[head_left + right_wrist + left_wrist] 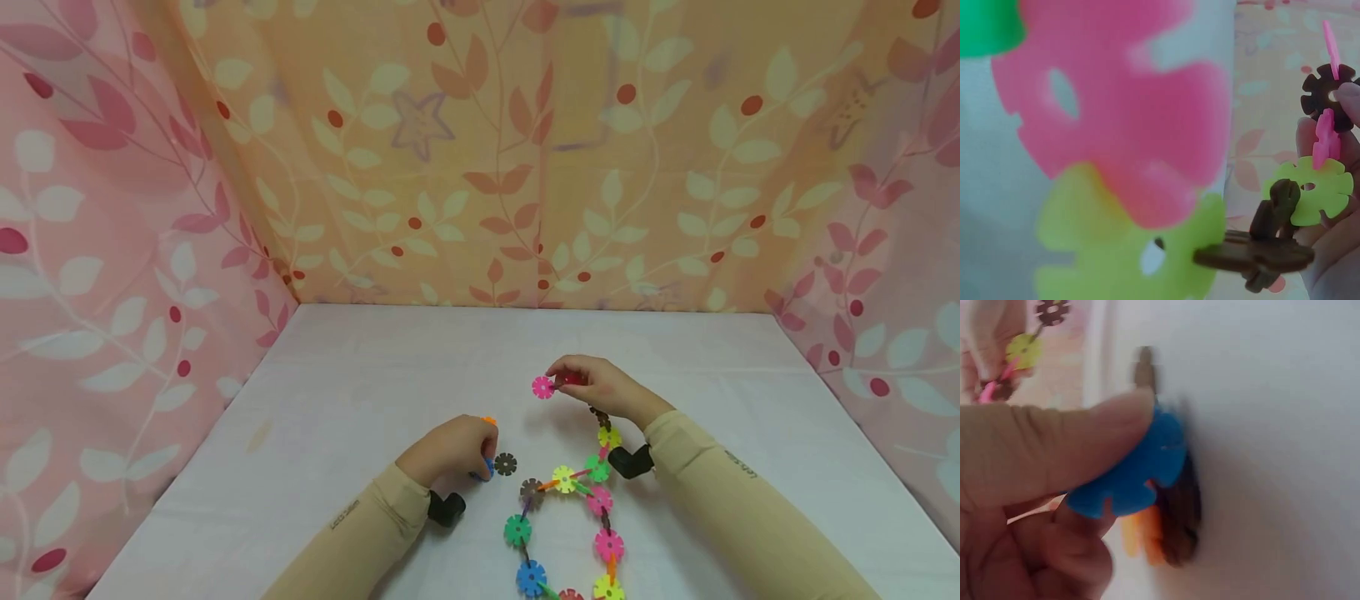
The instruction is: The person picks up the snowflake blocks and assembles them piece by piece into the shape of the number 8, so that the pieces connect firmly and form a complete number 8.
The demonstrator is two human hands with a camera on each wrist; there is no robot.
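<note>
My left hand (454, 446) is low over the white table and pinches a blue notched snowflake disc (1132, 465) between thumb and fingers. Brown discs (1180, 519) and an orange disc (1142, 537) sit close behind the blue one; whether they are joined to it I cannot tell. Farther right, my right hand (600, 385) holds up one end of a chain of linked discs, gripping a dark brown disc (1319, 100). A pink disc (543, 387) sticks out at that end. Pink and yellow-green discs (1310, 187) follow below the hand.
Part of the chain lies on the table (337, 375) as a loop, with a green disc (517, 530), a blue disc (531, 577) and a pink disc (609, 546) in it. A brown disc (506, 464) is beside my left hand. Patterned cloth walls (480, 150) enclose the table.
</note>
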